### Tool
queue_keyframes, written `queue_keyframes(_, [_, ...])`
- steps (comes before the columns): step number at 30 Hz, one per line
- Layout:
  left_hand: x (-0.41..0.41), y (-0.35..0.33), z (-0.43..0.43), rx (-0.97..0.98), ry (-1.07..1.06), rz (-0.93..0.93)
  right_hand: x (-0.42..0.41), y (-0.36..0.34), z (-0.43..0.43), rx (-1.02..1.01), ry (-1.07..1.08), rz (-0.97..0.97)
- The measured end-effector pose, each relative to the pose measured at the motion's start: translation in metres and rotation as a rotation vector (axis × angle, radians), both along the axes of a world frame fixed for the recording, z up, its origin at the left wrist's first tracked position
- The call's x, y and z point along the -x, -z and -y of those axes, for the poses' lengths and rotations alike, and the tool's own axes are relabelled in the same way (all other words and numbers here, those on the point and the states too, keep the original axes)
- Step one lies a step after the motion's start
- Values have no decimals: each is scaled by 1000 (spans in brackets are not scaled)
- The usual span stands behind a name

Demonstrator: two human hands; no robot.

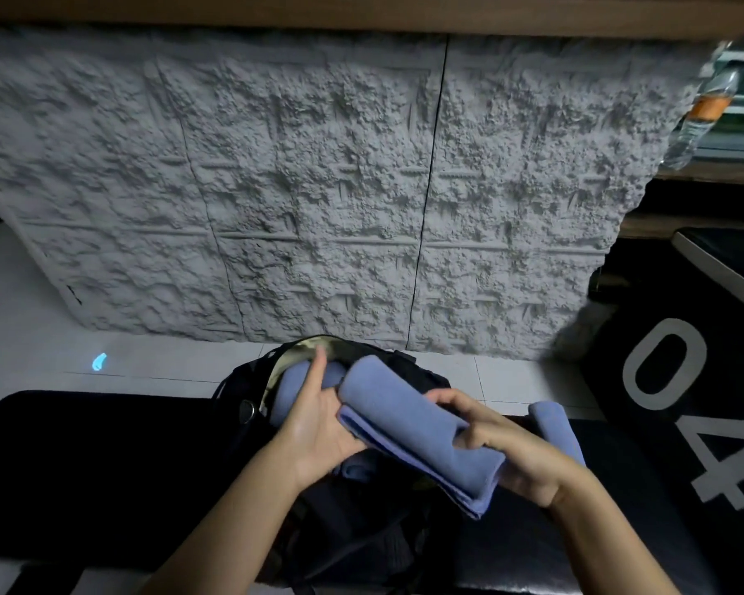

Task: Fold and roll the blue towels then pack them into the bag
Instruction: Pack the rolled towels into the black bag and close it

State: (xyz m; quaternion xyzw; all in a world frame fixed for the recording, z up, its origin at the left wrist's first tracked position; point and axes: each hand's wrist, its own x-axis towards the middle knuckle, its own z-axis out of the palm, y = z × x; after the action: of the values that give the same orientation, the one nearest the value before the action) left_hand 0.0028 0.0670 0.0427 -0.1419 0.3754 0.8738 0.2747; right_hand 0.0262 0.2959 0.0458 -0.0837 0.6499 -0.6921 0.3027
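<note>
Forearms come in bare from the bottom edge and meet over the open bag (353, 538). Left hand (314, 427) and right hand (529, 461) hold one rolled towel (422, 427) between them. It is blue and lies slantwise just above the bag's mouth.

- Right hand: fingers curled over the top of the roll, thumb pressed on its side, palm under the lower end.
- Left hand: grips the upper end, thumb straight and pointing up, other fingers going under and behind the roll (tips hidden by the cloth).
- Loose layered edges hang out along the roll's underside.

Bag is black, unzipped, and stands on a black bench (104, 457). Second towel (295, 380), also blue and rolled, sits inside against the pale-lined rim, partly hidden by the left thumb. A bit of blue cloth (353, 470) shows lower in the bag, below the left hand. Third towel (555, 427), rolled, lies on the bench just right of the bag, partly covered by the right wrist.

Beyond the bench:
- White tiled floor (39, 315) with a small blue glow (99, 362) on it.
- Grey rough-textured wall panel (318, 186) rising behind the bag.
- Black mat (662, 371) at right, marked "04" in large white numerals.
- Clear plastic bottle (705, 109) at top right, with an orange label too blurred to read.
</note>
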Motion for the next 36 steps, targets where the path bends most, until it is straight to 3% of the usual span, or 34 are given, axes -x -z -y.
queue_keyframes(2, [-5, -4, 13, 191, 85, -46, 3, -2, 2, -125, -34, -24])
queue_keyframes(5, [-10, 2, 29, 342, 161, -53, 7, -5, 3, -90, -72, -7])
queue_keyframes(6, [-11, 4, 34, 296, 136, -42, 8, -5, 5, 11, -21, 27])
queue_keyframes(9, [-13, 3, 35, -4, -61, 6, 10, 8, 21, 578, 314, 218])
queue_keyframes(10, [-13, 5, 31, -89, -131, 8, 9, 12, 31, 667, 372, 241])
queue_keyframes(12, [-14, 13, 16, -184, -243, -54, 3, 17, 61, 506, 364, 220])
queue_keyframes(14, [-20, 23, -5, -144, -357, -108, -6, 22, 96, 278, 336, 154])
queue_keyframes(17, [-31, 42, -25, 272, -382, -274, -9, 30, 127, 212, 531, 184])
queue_keyframes(20, [-32, 51, -4, 746, -189, -617, 1, 35, 120, 294, 664, 364])
queue_keyframes(23, [-24, 61, 48, 1668, 356, -1017, 10, 35, 93, 261, 739, 320])
queue_keyframes(25, [-24, 59, 74, 1986, 750, -1081, 13, 36, 75, 77, 717, 171])
queue_keyframes(28, [-31, 53, 88, 1979, 872, -1211, 16, 42, 66, -138, 600, -18])
queue_keyframes(30, [-37, 55, 95, 1954, 785, -1437, 19, 51, 70, -273, 483, -187])
queue_keyframes(33, [-43, 57, 104, 1877, 643, -1586, 25, 65, 82, -477, 256, -495])
queue_keyframes(36, [-50, 54, 116, 1787, 555, -1607, 26, 71, 91, -496, 55, -546])
